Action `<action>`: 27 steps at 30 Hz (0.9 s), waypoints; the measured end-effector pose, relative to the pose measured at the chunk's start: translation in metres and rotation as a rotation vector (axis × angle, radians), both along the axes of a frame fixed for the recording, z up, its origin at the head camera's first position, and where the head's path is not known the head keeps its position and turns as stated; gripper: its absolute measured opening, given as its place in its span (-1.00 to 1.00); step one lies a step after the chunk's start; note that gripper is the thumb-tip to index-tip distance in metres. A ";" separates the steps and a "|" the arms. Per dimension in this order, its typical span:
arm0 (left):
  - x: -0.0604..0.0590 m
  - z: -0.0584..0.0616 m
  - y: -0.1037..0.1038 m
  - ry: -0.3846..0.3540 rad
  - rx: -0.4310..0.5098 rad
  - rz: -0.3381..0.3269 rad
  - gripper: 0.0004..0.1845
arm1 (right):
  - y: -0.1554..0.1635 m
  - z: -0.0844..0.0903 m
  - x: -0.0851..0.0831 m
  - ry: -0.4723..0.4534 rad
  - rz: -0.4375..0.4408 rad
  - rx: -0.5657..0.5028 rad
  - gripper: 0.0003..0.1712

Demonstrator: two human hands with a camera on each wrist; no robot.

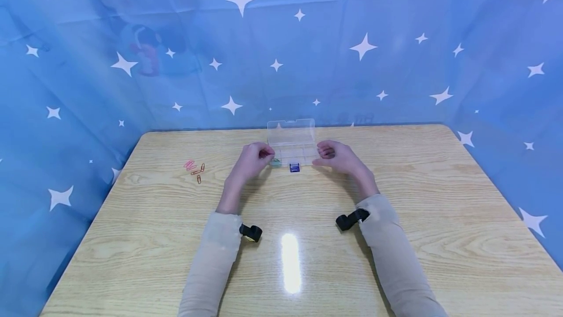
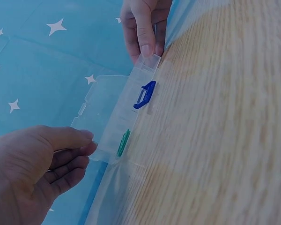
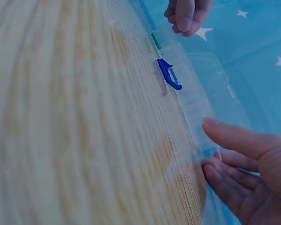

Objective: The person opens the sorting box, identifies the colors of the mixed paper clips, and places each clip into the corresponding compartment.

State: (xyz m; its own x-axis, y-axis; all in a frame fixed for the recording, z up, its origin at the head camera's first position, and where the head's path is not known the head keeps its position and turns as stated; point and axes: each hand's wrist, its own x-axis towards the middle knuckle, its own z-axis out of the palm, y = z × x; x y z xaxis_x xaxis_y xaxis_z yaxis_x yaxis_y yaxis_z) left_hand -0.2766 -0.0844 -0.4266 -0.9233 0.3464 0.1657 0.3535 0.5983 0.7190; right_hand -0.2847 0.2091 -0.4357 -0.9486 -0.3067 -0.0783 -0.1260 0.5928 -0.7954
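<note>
A clear plastic compartment box [image 1: 292, 152] stands near the far table edge, its transparent lid [image 1: 291, 132] raised at the back. My left hand [image 1: 256, 158] has its thumb and fingers curled at the box's left end. At the other end my right hand [image 1: 340, 157] grips the box, thumb [image 3: 225, 133] over the side and fingers lower down. A green paper clip [image 2: 123, 143] lies inside the left front compartment. The dark blue latch [image 2: 145, 94] sticks out from the middle of the box's front.
Pink paper clips [image 1: 190, 164] and orange paper clips [image 1: 199, 179] lie loose on the wooden table [image 1: 325, 268], left of my left hand. A blue star-patterned cloth [image 1: 281, 38] hangs behind the table and at both sides.
</note>
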 end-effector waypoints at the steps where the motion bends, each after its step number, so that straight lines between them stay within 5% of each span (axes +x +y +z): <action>1: 0.001 0.000 0.000 -0.002 0.002 -0.001 -0.85 | 0.000 0.000 0.000 -0.001 0.001 -0.003 -0.29; 27: 0.008 0.001 -0.027 0.022 0.031 0.014 -0.83 | 0.000 -0.001 0.002 0.016 0.005 0.009 -0.27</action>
State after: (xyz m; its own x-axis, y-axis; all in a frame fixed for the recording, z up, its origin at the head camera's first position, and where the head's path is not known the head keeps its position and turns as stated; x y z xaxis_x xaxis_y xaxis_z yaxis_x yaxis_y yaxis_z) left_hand -0.2690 -0.1109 -0.4261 -0.9239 0.3281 0.1968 0.3616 0.5808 0.7293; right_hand -0.2829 0.2087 -0.4371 -0.9480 -0.3112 -0.0660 -0.1419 0.5993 -0.7879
